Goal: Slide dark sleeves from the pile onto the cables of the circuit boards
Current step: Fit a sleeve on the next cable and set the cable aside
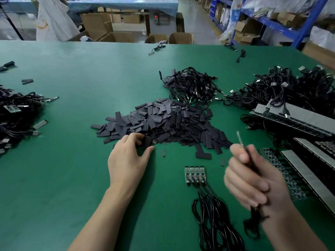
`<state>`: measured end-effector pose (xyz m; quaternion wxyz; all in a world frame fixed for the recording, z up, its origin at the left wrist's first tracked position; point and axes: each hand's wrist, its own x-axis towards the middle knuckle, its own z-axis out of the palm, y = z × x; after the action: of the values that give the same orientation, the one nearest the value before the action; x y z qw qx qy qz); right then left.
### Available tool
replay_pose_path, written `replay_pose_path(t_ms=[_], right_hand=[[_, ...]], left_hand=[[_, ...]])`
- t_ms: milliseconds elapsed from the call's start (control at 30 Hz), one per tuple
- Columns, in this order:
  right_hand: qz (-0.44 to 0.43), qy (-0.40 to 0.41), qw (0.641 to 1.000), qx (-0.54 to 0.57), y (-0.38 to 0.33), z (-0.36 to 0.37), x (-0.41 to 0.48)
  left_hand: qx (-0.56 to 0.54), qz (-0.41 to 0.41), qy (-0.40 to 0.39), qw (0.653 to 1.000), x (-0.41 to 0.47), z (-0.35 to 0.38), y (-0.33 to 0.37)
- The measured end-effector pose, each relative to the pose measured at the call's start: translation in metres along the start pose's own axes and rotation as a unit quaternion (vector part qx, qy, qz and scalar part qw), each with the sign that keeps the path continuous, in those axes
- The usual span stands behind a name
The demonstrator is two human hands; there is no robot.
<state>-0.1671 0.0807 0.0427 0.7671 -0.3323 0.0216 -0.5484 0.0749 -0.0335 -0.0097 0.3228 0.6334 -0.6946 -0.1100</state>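
Nearest to me, a coil of black cables (215, 220) lies on the green table (72, 178). It runs up to four circuit boards (195, 174) set side by side and touching.

Right of the boards, my right hand (253, 180) is curled tight round a dark cable (253, 214) that hangs below the fist. A thin pale tip (240, 140) sticks up above the fingers. The hand is blurred, so I cannot tell what that tip is.

My left hand (128, 156) is left of the boards, at the near edge of the pile of dark sleeves (163, 122). Its fingers and thumb are bent in, pinching one sleeve (147, 142) there. A few loose sleeves (203, 153) lie just near of the pile, between the hands.

Stacked board panels (297, 120) sit on the right, with a big heap of plugged cables (290, 87) behind them. Beyond the pile is a smaller cable tangle (192, 86), and another cable heap (16, 113) lies at the left edge. Past the table's far edge stand cardboard boxes (108, 28) and blue shelving (272, 20).
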Motion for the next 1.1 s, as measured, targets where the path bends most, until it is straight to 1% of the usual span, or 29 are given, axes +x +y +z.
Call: replay_pose_path(t_ms=[67,100,133,167,200,233,267,300,333,367,400,467,567,633,733,800,867,1000,1100], right_hand=[[0.004,-0.002,1.0,0.029,-0.012,-0.002,-0.005],[0.014,0.003,1.0,0.026,-0.017,-0.003,-0.009],[0.026,0.031,0.999,-0.012,-0.019,-0.006,-0.012],[0.038,0.088,0.99,-0.106,-0.021,-0.008,-0.015],[0.052,0.152,0.96,-0.228,-0.021,-0.01,-0.017],[0.07,0.205,0.916,-0.338,-0.018,-0.012,-0.017],[0.09,0.242,0.871,-0.419,-0.013,-0.014,-0.015],[0.108,0.26,0.838,-0.467,-0.007,-0.015,-0.012],[0.122,0.265,0.82,-0.492,0.0,-0.016,-0.009],[0.133,0.265,0.813,-0.501,0.006,-0.016,-0.007],[0.139,0.264,0.813,-0.501,0.011,-0.016,-0.005],[0.137,0.266,0.823,-0.482,0.019,-0.016,-0.003],[0.132,0.271,0.828,-0.473,0.025,-0.016,-0.002],[0.129,0.277,0.826,-0.474,0.027,-0.017,-0.001],[0.128,0.276,0.831,-0.465,0.027,-0.017,-0.001],[0.129,0.271,0.839,-0.454,0.026,-0.016,-0.001],[0.131,0.272,0.84,-0.45,0.025,-0.016,-0.001],[0.134,0.271,0.834,-0.461,0.025,-0.019,-0.003],[0.127,0.268,0.828,-0.476,0.025,-0.02,-0.002]], left_hand=[[0.008,0.004,0.015,1.0,0.001,0.0,0.001],[0.012,0.006,0.022,1.0,0.0,0.0,0.001],[0.015,0.007,0.028,0.999,0.0,-0.001,0.001],[0.018,0.008,0.033,0.999,0.0,-0.001,0.001],[0.019,0.008,0.036,0.999,0.0,-0.001,0.0],[0.018,0.009,0.036,0.999,0.0,-0.002,0.0],[0.013,0.013,0.034,0.999,0.0,-0.002,0.0],[0.0,0.021,0.025,0.999,-0.001,-0.002,0.0],[-0.022,0.035,0.01,0.999,-0.002,-0.002,0.0],[-0.054,0.053,-0.009,0.997,-0.003,-0.003,0.0],[-0.091,0.076,-0.028,0.993,-0.005,-0.003,0.002],[-0.159,0.134,-0.052,0.977,-0.01,-0.005,0.008],[-0.236,0.218,-0.075,0.944,-0.022,-0.006,0.023],[-0.263,0.262,-0.084,0.925,-0.029,-0.004,0.03],[-0.267,0.297,-0.093,0.912,-0.036,0.0,0.035],[-0.264,0.305,-0.102,0.909,-0.037,0.001,0.035],[-0.278,0.293,-0.124,0.907,-0.036,0.001,0.034],[-0.295,0.258,-0.194,0.899,-0.036,0.0,0.033],[-0.296,0.233,-0.207,0.903,-0.035,0.0,0.033]])
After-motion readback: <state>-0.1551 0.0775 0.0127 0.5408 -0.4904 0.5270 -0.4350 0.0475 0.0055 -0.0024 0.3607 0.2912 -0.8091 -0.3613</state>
